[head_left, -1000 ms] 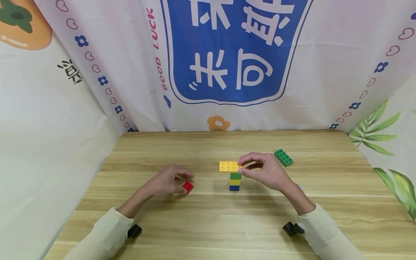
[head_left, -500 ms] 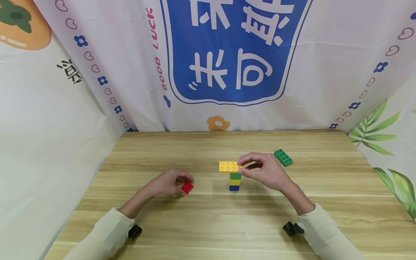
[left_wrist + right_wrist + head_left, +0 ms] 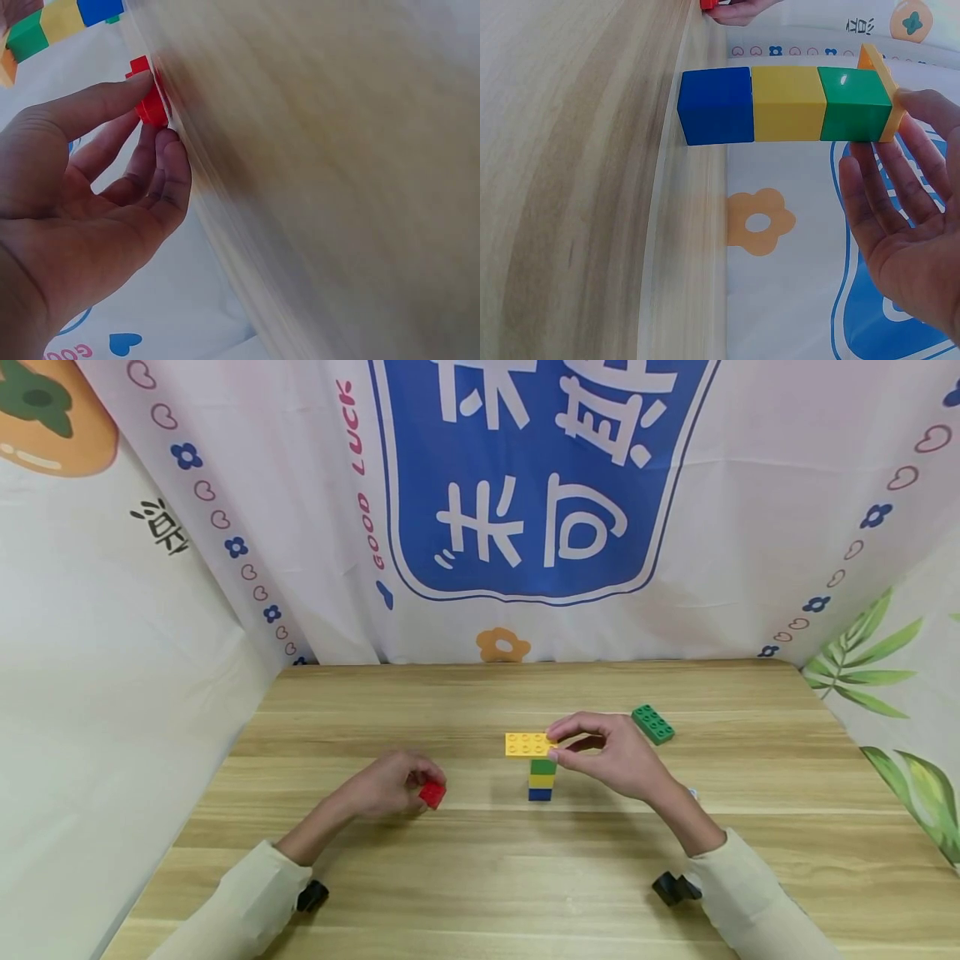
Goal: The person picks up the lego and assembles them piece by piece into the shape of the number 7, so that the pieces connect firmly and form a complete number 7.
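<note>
In the head view, my left hand [image 3: 384, 783] pinches a small red brick [image 3: 432, 794] at the table surface, left of the tower. The left wrist view shows the thumb on one side of that red brick [image 3: 152, 105], studs showing. A tower stands upright: a blue brick [image 3: 717, 109] at the bottom, then a yellow brick [image 3: 788, 105], then a green brick [image 3: 855, 106]. Across its top lies a flat yellow plate [image 3: 527, 744], overhanging to the left. My right hand [image 3: 618, 758] pinches the plate's right end between thumb and fingers.
A loose green brick [image 3: 653, 724] lies on the wooden table [image 3: 480, 877] behind the right hand. A small whitish piece [image 3: 693, 793] peeks out by the right wrist. Black wrist devices [image 3: 675, 888] sit at both sleeves. A printed cloth hangs behind the table.
My left fingers have settled around the red brick, which has turned slightly in place. The right hand, yellow plate and tower have stayed where they were.
</note>
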A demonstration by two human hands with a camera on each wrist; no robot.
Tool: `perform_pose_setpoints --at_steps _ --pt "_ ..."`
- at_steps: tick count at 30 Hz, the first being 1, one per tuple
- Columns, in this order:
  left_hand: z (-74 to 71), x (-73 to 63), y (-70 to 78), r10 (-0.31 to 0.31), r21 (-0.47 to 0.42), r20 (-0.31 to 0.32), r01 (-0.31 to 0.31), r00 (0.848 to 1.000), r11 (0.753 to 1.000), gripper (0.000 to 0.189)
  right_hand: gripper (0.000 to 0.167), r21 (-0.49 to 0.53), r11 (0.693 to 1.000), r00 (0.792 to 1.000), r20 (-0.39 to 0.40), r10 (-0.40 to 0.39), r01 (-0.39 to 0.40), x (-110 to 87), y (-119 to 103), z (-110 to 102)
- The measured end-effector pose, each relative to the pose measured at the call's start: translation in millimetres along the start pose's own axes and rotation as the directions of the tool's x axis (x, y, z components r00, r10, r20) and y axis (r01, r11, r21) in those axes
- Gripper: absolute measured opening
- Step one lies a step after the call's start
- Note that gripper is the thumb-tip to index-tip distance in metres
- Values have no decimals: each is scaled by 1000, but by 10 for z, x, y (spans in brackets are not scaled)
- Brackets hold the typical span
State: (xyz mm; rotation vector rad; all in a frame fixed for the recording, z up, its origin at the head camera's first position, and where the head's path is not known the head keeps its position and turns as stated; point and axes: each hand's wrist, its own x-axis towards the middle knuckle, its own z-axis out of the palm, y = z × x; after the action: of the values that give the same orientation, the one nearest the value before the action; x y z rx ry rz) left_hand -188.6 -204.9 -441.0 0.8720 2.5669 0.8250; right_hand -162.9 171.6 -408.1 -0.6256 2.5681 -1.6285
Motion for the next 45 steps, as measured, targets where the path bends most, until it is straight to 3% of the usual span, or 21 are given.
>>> perform_pose_setpoints --at_steps 11,22,34,45 --pt "-33 52 131 -106 -92 -13 104 994 990 35 18 -1 1000 1000 -1 4 -4 -2 -2 1" --pt "-82 173 285 -16 -131 -105 2 994 991 32 17 3 1000 1000 -2 8 -8 -8 -22 2" --pt "-135 283 546 -50 -175 -165 21 985 984 38 17 7 1000 1000 0 -1 1 -3 -11 1" --pt "-114 356 641 -7 -242 -175 -36 985 970 38 18 -4 1000 1000 0 7 -7 2 -7 5"
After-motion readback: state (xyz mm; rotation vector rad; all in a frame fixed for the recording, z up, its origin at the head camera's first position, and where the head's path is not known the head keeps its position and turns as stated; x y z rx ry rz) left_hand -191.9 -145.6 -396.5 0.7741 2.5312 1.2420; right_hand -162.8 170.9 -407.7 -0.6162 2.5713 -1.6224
